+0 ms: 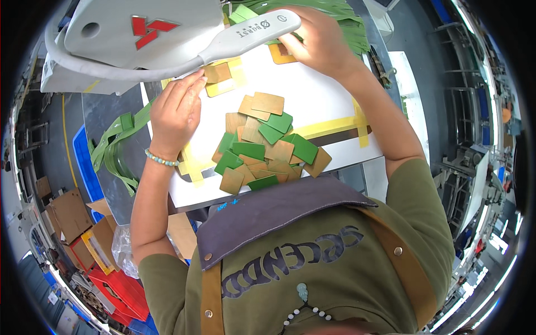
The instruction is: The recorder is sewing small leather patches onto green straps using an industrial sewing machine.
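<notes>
Left hand (pixel 177 114) has its fingers close together, tips at the edge of a flat, square tan piece (pixel 219 73); whether it grips it, I cannot tell. Right hand (pixel 324 44) is bent, its fingertips partly hidden behind a pale grey paddle-shaped handle (pixel 251 36), so its hold is unclear. Between the hands, nearer the body, tan and green rectangular pieces lie in a loose pile (pixel 268 146) on a white board (pixel 329 100). Flat green strips (pixel 352 28) lie beyond the right hand; more green strips (pixel 120 139) lie left of the left hand. Farther left stands a blue plastic bin (pixel 87 170); nearer the body are brown cardboard boxes (pixel 68 214) and a red plastic crate (pixel 134 293), their contents indistinct.
</notes>
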Tool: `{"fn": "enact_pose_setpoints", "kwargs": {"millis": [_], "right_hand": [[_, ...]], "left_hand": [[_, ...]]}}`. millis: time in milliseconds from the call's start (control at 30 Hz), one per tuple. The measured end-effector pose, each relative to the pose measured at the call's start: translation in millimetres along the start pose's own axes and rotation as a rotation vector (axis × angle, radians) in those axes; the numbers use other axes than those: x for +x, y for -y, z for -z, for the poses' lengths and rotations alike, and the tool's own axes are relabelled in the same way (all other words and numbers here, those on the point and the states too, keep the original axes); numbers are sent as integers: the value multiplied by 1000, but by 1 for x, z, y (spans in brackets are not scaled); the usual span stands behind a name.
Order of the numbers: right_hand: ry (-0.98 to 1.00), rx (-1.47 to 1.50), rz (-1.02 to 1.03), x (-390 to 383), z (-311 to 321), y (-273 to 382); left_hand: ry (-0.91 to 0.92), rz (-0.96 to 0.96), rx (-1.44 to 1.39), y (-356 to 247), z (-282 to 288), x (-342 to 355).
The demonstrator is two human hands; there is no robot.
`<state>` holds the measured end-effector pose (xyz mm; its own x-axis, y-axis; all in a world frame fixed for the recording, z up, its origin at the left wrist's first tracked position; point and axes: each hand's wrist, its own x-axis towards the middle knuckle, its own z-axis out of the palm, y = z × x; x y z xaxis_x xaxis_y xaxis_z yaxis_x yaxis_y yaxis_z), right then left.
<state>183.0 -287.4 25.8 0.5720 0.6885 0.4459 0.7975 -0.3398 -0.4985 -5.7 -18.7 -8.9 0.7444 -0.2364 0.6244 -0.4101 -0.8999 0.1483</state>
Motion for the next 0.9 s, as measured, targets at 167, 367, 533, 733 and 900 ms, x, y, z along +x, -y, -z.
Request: {"fn": "enact_pose_setpoints", "kwargs": {"millis": [167,367,533,733,900], "right_hand": [[-17,-395,642,-16,-20,-6],[-37,-464,751,-15,-39,5],[6,-337,706,-17,-44,13],[-46,-205,416,-7,-11,0],[184,-174,154,-7,22,-3]], "left_hand": [[-2,-11,-44,1,-1,-3],[118,-50,-42,-8,-5,4],[202,-6,-77,-11,-7,8],[257,0,34,-11,-10,8],[232,7,59,-13,-9,7]]}}
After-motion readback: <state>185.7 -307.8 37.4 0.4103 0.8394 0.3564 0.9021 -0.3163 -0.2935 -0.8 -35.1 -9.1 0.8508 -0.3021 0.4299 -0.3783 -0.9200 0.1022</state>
